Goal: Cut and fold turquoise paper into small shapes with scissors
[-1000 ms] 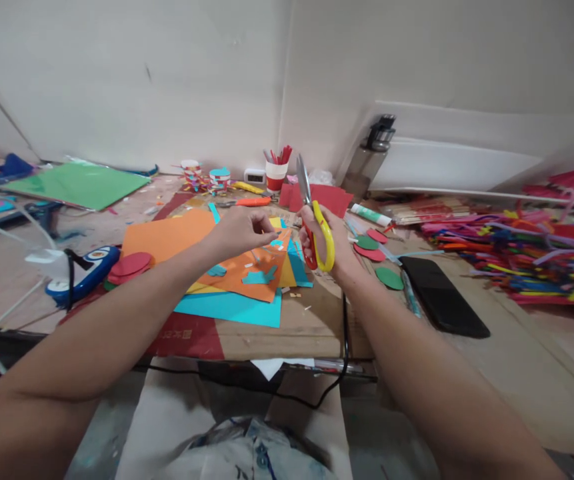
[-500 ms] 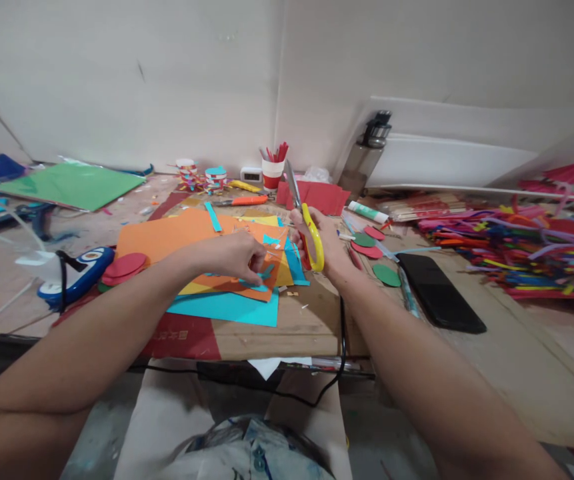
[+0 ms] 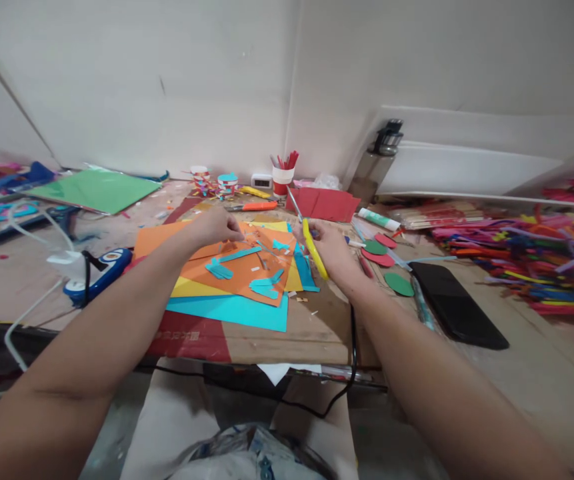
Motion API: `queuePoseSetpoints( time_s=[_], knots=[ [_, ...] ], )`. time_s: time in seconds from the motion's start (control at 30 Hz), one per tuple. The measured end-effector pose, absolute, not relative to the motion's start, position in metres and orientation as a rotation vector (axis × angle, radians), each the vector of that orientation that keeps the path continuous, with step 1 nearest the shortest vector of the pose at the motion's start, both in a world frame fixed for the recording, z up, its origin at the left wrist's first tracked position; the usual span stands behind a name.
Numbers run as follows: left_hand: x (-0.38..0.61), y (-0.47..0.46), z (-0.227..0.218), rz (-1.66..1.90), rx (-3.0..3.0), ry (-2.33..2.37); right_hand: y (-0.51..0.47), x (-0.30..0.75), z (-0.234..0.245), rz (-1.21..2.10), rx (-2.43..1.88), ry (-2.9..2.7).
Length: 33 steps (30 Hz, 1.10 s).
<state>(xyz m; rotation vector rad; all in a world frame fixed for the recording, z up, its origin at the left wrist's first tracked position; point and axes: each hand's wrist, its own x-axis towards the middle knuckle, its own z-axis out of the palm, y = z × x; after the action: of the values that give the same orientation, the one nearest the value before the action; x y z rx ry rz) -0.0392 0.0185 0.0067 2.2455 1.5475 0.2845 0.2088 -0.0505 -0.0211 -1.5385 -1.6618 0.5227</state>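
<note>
In my right hand [image 3: 329, 243] is a pair of scissors [image 3: 314, 247] with yellow handles, its blades pointing away toward the red cup. My left hand [image 3: 219, 228] hovers at or just over the orange paper [image 3: 197, 260], fingers bent together; what they hold, if anything, is hidden. Below it a narrow light-blue paper strip [image 3: 241, 254] lies on the orange sheet. Blue paper cut-outs with fringed ends [image 3: 267, 287] lie nearby among tiny scraps. Yellow paper and a light-blue sheet [image 3: 247, 313] stick out from underneath.
A black phone [image 3: 457, 303], green and red paper circles [image 3: 399, 285] and a glue stick [image 3: 379, 219] lie to the right. Pipe cleaners [image 3: 531, 253] are heaped beyond. Behind stand a bottle [image 3: 374, 163] and a red-and-white cup [image 3: 283, 179]. A blue device [image 3: 99, 273] with cables sits left.
My left hand has moved away from me, off the blue cut-outs, to where a blue strip lay at the back. The scissors remain in my right hand. The view has shifted slightly.
</note>
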Motion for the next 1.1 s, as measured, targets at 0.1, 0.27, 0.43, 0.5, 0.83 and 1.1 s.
queuePoseSetpoints(
  time_s=[0.1,0.27,0.43,0.5,0.83,1.1],
  knots=[
    [-0.039,0.016,0.006,0.094,2.281,1.457,-0.054,0.208,-0.021,0.289,-1.722,-1.82],
    [-0.035,0.014,-0.001,-0.004,2.352,1.365,-0.063,0.204,-0.022,0.2,-1.917,-1.887],
    [-0.031,0.008,0.0,0.038,2.36,1.352,-0.063,0.201,-0.023,0.185,-2.022,-1.951],
    [-0.03,0.005,0.002,0.04,2.384,1.345,-0.062,0.2,-0.024,0.172,-2.033,-1.979],
    [-0.042,0.017,0.007,0.605,2.04,1.305,-0.065,0.198,-0.029,0.102,-2.064,-2.104],
    [-0.025,0.011,0.003,0.869,1.448,0.974,-0.068,0.197,-0.018,0.143,-2.007,-1.987]
  ],
)
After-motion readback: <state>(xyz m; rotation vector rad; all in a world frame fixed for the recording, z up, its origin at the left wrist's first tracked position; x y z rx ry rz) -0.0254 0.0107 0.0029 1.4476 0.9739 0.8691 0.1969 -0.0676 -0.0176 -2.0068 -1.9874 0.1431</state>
